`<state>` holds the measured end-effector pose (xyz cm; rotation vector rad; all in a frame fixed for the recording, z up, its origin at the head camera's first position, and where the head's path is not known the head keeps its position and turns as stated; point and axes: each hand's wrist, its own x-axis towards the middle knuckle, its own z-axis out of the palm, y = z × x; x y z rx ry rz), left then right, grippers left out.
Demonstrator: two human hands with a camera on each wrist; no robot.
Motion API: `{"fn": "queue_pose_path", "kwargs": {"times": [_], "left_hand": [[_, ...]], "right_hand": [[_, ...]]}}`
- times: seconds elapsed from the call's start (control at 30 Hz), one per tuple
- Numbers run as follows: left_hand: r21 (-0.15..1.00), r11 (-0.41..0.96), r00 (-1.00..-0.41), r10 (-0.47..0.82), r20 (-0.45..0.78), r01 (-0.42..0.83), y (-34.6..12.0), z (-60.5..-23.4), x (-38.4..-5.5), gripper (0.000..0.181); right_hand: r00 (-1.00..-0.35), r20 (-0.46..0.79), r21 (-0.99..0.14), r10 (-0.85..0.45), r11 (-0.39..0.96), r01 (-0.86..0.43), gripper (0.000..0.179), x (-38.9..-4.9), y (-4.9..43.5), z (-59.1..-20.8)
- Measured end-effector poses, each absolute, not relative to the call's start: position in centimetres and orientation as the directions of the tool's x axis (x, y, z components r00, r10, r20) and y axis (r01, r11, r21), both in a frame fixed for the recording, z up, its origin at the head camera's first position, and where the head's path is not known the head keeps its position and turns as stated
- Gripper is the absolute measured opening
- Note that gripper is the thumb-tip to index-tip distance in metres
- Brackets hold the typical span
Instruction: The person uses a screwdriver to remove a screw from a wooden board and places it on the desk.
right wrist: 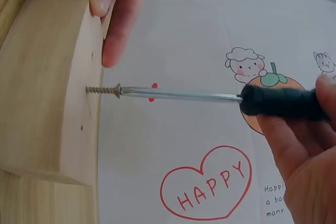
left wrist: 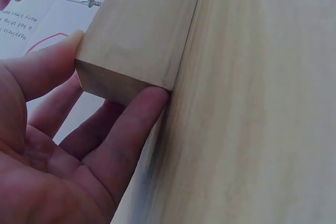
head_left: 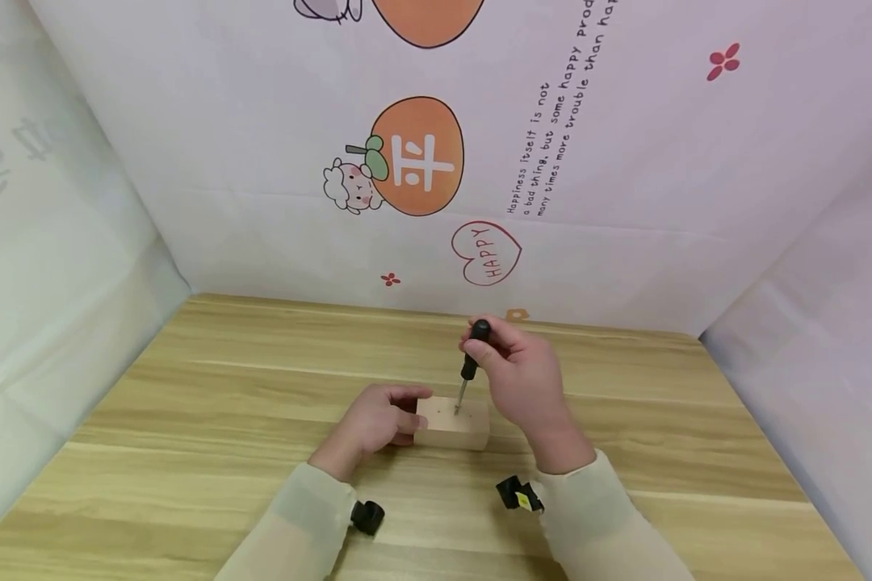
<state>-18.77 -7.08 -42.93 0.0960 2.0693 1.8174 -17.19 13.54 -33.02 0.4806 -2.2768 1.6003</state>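
A screw (right wrist: 103, 91) stands point-down in the top of a pale wooden block (head_left: 452, 440), between 2 small dark holes, most of its thread exposed. The tip of a black-handled screwdriver (head_left: 468, 367) meets the screw's head, its shaft slightly tilted in the head view. The right hand (head_left: 526, 375) has its fingers curled round the handle. The left hand (head_left: 378, 420) grips the block's left end between thumb and fingers. The block rests on a wood-grain table (head_left: 211, 452). Below the hands, 2 black devices sit at the pale sleeves (head_left: 298, 516). Behind rises a white printed cloth (head_left: 625, 242) with a red heart reading "HAPPY".
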Motion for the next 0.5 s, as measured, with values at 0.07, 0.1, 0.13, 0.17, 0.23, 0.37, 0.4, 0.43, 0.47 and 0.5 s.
{"fn": "queue_pose_path", "kwargs": {"times": [0.07,0.1,0.13,0.17,0.23,0.37,0.4,0.43,0.47,0.5], "left_hand": [[0.968,0.154,-0.922,0.307,-0.238,-0.199,-7.2,-42.9,-18.8,0.044],[0.968,0.152,-0.920,0.311,-0.237,-0.198,-7.3,-42.9,-18.7,0.044],[0.969,0.151,-0.918,0.318,-0.236,-0.197,-7.3,-42.9,-18.8,0.044],[0.969,0.150,-0.917,0.321,-0.237,-0.198,-7.2,-42.9,-18.8,0.044],[0.969,0.149,-0.915,0.327,-0.238,-0.198,-7.2,-42.8,-18.8,0.045],[0.968,0.152,-0.914,0.328,-0.239,-0.198,-7.2,-42.8,-18.9,0.044],[0.968,0.151,-0.914,0.328,-0.238,-0.198,-7.2,-42.9,-18.9,0.044],[0.969,0.150,-0.914,0.328,-0.238,-0.198,-7.2,-42.9,-18.9,0.044],[0.969,0.148,-0.914,0.328,-0.238,-0.199,-7.3,-42.9,-18.9,0.044],[0.969,0.147,-0.914,0.328,-0.239,-0.201,-7.3,-42.9,-18.9,0.044]], "right_hand": [[-0.887,0.456,-0.832,-0.073,0.319,-0.454,0.026,-17.3,13.4,-33.2],[-0.880,0.467,-0.831,-0.083,0.301,-0.469,0.030,-17.3,13.4,-33.3],[-0.871,0.480,-0.828,-0.105,0.273,-0.490,0.034,-17.4,13.5,-33.4],[-0.861,0.491,-0.824,-0.134,0.248,-0.509,0.037,-17.5,13.6,-33.5],[-0.835,0.509,-0.823,-0.208,0.168,-0.543,0.043,-17.8,14.0,-33.7],[-0.795,0.501,-0.840,-0.343,0.032,-0.542,0.041,-18.3,14.7,-33.7],[-0.786,0.496,-0.845,-0.370,0.002,-0.534,0.040,-18.4,14.8,-33.6],[-0.778,0.490,-0.849,-0.394,-0.014,-0.528,0.039,-18.5,14.9,-33.5],[-0.772,0.486,-0.851,-0.410,-0.018,-0.526,0.038,-18.6,15.0,-33.4],[-0.769,0.482,-0.851,-0.419,-0.016,-0.524,0.037,-18.8,15.1,-33.4]]}}
